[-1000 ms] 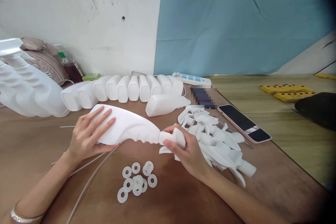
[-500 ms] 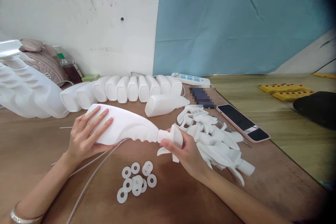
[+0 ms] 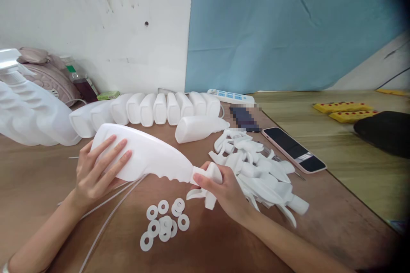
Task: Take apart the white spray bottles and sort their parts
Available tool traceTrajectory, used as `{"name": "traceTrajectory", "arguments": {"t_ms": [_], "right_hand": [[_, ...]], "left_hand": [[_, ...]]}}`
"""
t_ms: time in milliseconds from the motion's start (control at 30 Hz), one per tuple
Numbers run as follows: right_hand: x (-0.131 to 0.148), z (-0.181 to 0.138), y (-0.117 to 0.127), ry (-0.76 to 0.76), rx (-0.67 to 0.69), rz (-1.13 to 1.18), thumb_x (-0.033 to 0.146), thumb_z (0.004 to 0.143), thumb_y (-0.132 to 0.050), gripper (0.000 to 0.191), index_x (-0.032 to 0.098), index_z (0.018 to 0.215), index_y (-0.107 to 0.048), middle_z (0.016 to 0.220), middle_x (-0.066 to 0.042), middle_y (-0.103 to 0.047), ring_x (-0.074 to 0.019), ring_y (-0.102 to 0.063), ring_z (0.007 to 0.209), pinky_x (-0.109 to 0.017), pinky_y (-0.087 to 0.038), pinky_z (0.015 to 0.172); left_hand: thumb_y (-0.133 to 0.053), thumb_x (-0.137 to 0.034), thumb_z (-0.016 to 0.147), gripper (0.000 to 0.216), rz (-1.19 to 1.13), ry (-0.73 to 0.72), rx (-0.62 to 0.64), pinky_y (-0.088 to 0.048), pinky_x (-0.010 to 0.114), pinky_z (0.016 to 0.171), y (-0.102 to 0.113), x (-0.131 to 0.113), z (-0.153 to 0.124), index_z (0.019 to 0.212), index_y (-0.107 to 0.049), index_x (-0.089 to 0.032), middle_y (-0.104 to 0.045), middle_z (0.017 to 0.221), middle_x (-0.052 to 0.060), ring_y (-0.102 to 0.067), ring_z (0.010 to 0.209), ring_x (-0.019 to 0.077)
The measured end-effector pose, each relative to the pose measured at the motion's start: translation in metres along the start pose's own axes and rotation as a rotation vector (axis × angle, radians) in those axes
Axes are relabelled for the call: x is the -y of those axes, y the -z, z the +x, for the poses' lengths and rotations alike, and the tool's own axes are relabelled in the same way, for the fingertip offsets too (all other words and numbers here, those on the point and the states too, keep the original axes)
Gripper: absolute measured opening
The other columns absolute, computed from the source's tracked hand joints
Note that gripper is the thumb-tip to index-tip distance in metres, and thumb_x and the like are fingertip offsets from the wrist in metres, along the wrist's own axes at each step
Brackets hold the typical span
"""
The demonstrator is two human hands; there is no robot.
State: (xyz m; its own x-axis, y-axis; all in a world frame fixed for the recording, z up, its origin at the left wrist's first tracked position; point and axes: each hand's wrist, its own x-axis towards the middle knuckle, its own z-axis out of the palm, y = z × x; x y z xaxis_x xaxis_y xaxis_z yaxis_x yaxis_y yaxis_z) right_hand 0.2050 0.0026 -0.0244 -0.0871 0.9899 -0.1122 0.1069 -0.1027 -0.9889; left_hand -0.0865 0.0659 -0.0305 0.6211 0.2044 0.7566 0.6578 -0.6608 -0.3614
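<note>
A white plastic spray bottle [image 3: 150, 158] lies sideways above the brown table, held at both ends. My left hand [image 3: 96, 170] is wrapped round its wide base, fingers laid over the top. My right hand [image 3: 221, 190] is closed on the white trigger sprayer head [image 3: 208, 179] seated on the bottle's neck. Below the bottle lie several white ring washers [image 3: 163, 222]. A pile of loose white trigger sprayers [image 3: 256, 170] sits just right of my right hand.
A row of white bottles [image 3: 153, 108] lies along the back, with one more bottle [image 3: 200, 128] in front. Finished bottles [image 3: 28, 106] stack at far left. Thin white tubes [image 3: 105, 217] cross the table. A phone [image 3: 293, 149] and a power strip [image 3: 230, 96] lie at the right.
The bottle has shifted left and tilted, its base raised and neck lower. My right hand has turned on the sprayer head and moved slightly down.
</note>
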Motion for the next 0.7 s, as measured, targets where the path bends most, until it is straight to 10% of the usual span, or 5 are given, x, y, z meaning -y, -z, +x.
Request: {"name": "traceTrajectory", "arguments": {"t_ms": [300,533,700], "right_hand": [[0.000,-0.001,-0.001,-0.089,0.104,0.258,0.048,0.077,-0.057,0.030,0.018,0.077,-0.053,0.065,0.000,-0.057,-0.0169,-0.062,0.063,-0.028,-0.055,0.052],[0.000,-0.001,0.009,0.668,-0.021,-0.150,0.024,0.087,-0.040,0.041,0.026,0.127,-0.032,0.135,-0.010,-0.039,-0.0264,-0.036,0.126,-0.047,-0.040,0.096],[-0.002,0.013,0.024,1.135,-0.236,-0.665,0.010,0.076,-0.054,0.053,0.024,0.125,-0.038,0.125,-0.012,-0.049,-0.0275,-0.044,0.117,-0.048,-0.042,0.091]], "left_hand": [[-0.056,-0.039,0.079,0.051,0.053,-0.048,-0.036,-0.042,0.046,0.086,-0.004,0.004,-0.001,0.123,-0.049,-0.015,-0.060,0.114,0.018,-0.053,0.108,0.0298],[-0.071,-0.040,0.064,0.073,0.055,0.070,-0.074,-0.044,0.044,0.084,-0.001,0.017,-0.007,0.129,-0.044,-0.019,-0.057,0.120,0.015,-0.054,0.106,0.0311],[-0.063,-0.042,0.073,0.063,0.061,0.066,-0.077,-0.044,0.043,0.084,0.000,0.018,-0.007,0.128,-0.044,-0.021,-0.056,0.122,0.015,-0.054,0.108,0.0300]]}}
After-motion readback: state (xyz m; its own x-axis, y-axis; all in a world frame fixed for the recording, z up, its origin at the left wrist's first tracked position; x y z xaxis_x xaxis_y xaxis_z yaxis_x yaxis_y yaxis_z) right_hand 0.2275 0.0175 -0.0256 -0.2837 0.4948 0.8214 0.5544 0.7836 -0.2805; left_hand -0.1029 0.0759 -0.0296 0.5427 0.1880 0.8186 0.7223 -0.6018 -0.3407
